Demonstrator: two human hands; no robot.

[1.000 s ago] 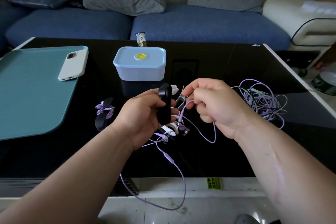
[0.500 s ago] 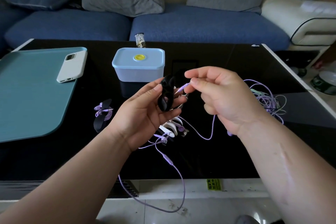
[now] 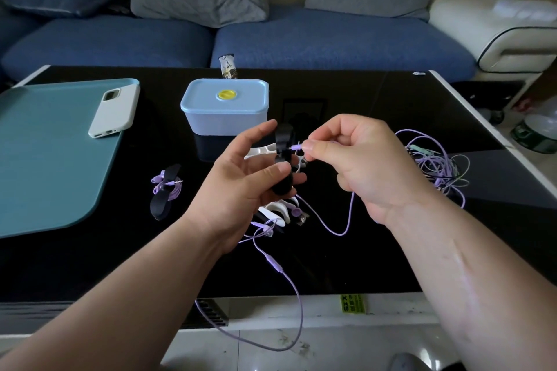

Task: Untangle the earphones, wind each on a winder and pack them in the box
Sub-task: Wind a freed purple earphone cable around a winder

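My left hand (image 3: 247,178) holds a black winder (image 3: 283,159) upright between thumb and fingers above the black table. My right hand (image 3: 358,166) pinches the jack end of a purple earphone (image 3: 297,147) against the winder's middle. That earphone's cable (image 3: 337,229) droops from my right hand to the table and loops off the front edge. A finished black winder with purple earphones (image 3: 165,190) lies to the left. A tangle of purple and green earphones (image 3: 434,159) lies at the right. The light blue box (image 3: 224,105) stands shut behind my hands.
White winders (image 3: 274,211) lie on the table under my hands. A white phone (image 3: 114,113) rests on a teal mat (image 3: 45,153) at the left. A small wrapped packet (image 3: 227,66) stands behind the box. A blue sofa runs along the far side.
My left hand has turned the winder upright and opened its fingers. My right hand has brought the plug tip up to the winder's middle.
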